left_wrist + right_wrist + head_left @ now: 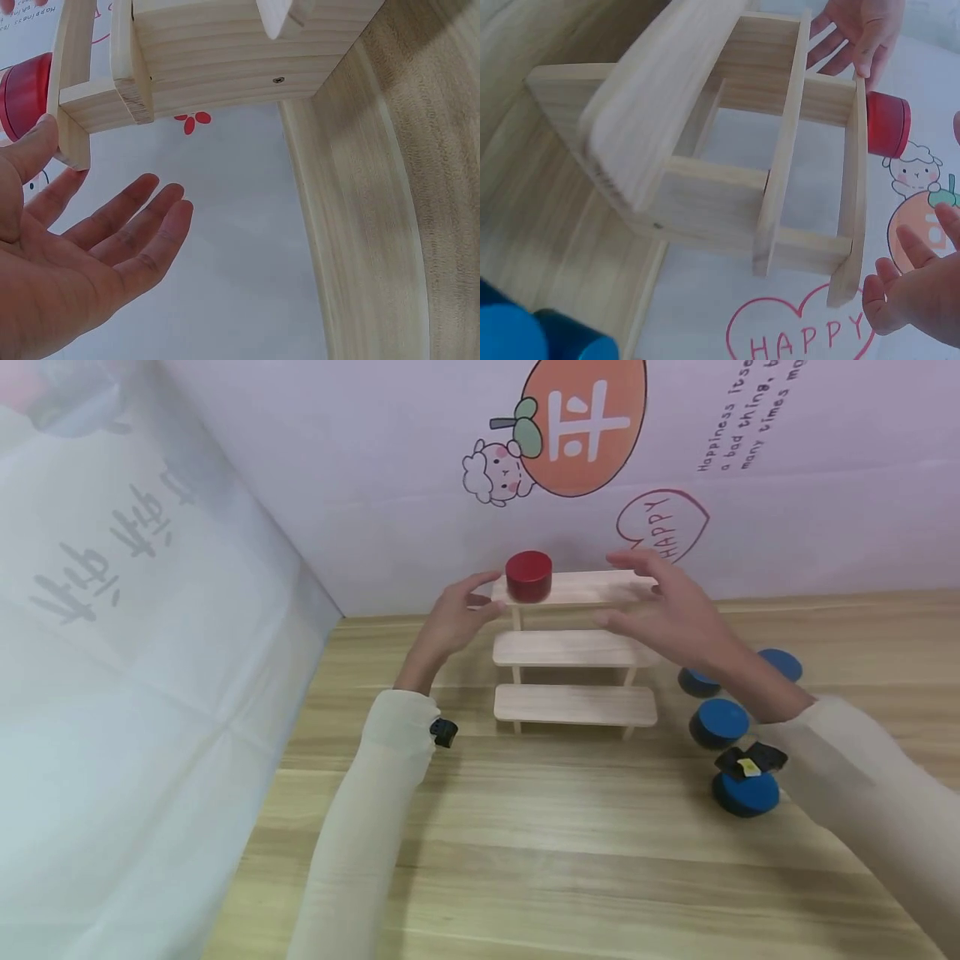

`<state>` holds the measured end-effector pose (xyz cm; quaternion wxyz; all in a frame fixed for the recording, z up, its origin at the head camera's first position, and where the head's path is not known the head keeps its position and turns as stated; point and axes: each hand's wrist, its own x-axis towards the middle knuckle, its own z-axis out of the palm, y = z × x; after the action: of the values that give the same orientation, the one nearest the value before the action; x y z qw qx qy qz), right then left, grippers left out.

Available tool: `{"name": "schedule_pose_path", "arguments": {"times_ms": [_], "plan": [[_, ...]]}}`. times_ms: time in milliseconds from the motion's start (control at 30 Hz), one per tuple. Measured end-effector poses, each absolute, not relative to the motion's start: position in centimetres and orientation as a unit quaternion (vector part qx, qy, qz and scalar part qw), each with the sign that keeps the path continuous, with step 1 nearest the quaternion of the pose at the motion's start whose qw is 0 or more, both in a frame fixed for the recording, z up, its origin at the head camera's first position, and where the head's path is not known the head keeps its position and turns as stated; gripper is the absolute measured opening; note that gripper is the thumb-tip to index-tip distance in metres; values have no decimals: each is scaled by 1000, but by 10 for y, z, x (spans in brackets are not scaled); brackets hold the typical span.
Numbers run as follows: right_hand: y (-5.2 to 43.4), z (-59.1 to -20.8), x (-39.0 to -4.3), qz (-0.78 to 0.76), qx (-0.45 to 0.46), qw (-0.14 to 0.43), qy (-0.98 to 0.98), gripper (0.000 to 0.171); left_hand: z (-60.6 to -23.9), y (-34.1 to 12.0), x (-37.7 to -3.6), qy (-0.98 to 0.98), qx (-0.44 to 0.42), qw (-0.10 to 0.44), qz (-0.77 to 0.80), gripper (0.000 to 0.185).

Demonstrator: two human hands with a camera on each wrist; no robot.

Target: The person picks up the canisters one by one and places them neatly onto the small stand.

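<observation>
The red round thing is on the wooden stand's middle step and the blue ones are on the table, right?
Not quite: the head view shows the red round thing on the top step, not the middle one. The blue ones are on the table.

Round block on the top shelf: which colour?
Red; the round block shows best in the head view.

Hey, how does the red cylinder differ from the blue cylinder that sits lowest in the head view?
The red cylinder stands on the top shelf; the blue cylinder stands on the wooden surface. In the head view, the red cylinder is unobstructed, while the blue cylinder is partly covered by a black wrist device. Both are short, round and flat-topped.
</observation>
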<state>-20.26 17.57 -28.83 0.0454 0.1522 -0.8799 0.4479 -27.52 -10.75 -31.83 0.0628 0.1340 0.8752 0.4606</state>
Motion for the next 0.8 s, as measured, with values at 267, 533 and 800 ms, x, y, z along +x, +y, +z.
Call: {"name": "schedule_pose_path", "arguments": {"times_ms": [267, 533, 800], "plan": [[207, -298, -180, 463, 133, 22, -876, 74, -317, -106, -274, 875, 129, 65, 463, 55], [235, -307, -166, 437, 151, 24, -886, 74, -315, -107, -271, 876, 121, 65, 462, 53], [257, -319, -157, 432, 168, 37, -886, 75, -313, -103, -270, 877, 118, 73, 461, 53]]}}
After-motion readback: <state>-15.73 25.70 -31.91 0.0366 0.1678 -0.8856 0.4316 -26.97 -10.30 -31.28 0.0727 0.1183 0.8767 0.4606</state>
